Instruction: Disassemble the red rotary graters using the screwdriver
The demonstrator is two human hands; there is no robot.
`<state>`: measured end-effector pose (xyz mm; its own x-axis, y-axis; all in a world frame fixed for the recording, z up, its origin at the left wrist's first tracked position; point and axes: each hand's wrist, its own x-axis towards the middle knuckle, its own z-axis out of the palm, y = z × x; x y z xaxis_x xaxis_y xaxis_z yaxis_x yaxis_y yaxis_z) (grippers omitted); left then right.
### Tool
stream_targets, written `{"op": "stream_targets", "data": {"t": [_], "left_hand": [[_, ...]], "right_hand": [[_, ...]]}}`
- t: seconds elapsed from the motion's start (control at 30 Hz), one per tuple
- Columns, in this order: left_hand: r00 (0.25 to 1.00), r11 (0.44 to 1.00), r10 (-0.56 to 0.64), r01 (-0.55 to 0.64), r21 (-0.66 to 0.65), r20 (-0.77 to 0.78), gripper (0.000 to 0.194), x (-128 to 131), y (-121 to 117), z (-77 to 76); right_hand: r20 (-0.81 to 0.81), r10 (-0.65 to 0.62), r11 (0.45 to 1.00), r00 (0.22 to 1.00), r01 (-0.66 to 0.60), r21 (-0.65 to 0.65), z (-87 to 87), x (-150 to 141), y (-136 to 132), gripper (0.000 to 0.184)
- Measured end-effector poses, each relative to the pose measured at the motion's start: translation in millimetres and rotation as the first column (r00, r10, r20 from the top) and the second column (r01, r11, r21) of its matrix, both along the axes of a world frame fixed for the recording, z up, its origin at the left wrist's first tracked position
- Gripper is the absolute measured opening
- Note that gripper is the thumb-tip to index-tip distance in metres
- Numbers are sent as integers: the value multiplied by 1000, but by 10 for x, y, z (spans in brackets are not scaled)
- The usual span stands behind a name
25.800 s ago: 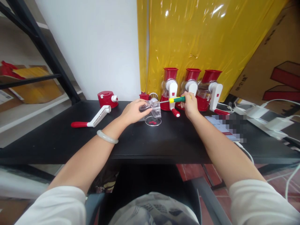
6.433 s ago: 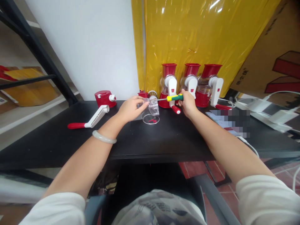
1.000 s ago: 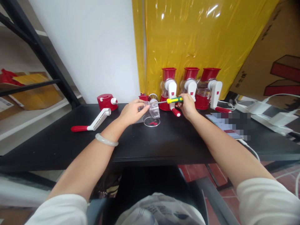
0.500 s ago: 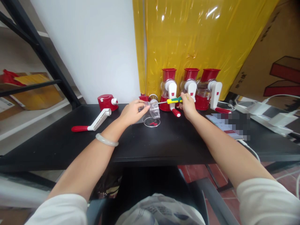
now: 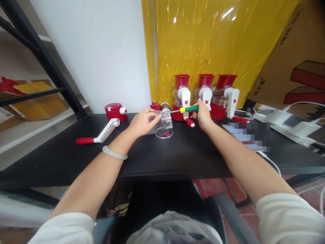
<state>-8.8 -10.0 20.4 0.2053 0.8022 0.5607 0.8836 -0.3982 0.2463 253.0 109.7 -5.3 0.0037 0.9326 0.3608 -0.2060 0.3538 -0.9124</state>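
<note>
My left hand (image 5: 147, 121) is closed on a clear plastic grater body (image 5: 167, 122), steadying it above the black table. Its round clear rim faces me, with small red pieces showing inside. In my right hand (image 5: 203, 114) is a screwdriver (image 5: 189, 108) with a green and yellow handle. The shaft points left and its tip meets the top of the clear body; the exact contact point is too small to make out. Just behind the body stand a metal grater drum (image 5: 165, 106) and a small red part (image 5: 154, 106).
Three red and white rotary graters (image 5: 182, 96) stand along the back. To the left are a red base (image 5: 115, 112) and a white crank with a red handle (image 5: 101, 135). A phone (image 5: 241, 136), cables and a white power strip (image 5: 281, 127) lie on the right.
The screwdriver's handle has turned, now showing more green and less yellow. Both hands keep nearly the same place; the whole view has shifted slightly.
</note>
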Motion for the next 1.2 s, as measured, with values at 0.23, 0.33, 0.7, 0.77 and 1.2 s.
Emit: {"op": "stream_targets", "data": {"t": [0.23,0.33,0.7,0.77,1.2], "left_hand": [[1000,1000,3,-3,4,12,51,5,-7,1],[1000,1000,3,-3,6,13,52,3,1,-5],[1000,1000,9,-9,2,13,51,-3,3,-2],[1000,1000,7,-7,3,12,51,-3,4,-4],[1000,1000,13,-13,3,10,50,-5,12,-6]], "right_hand": [[-134,25,996,991,-36,-83,32,-38,-45,23],[-193,69,993,979,-86,-82,32,-40,-36,19],[-60,-20,1000,998,19,-21,3,-19,6,40],[-89,-12,998,996,6,-57,17,-25,-7,31],[-55,-19,999,998,18,-28,-12,-4,19,44]]}}
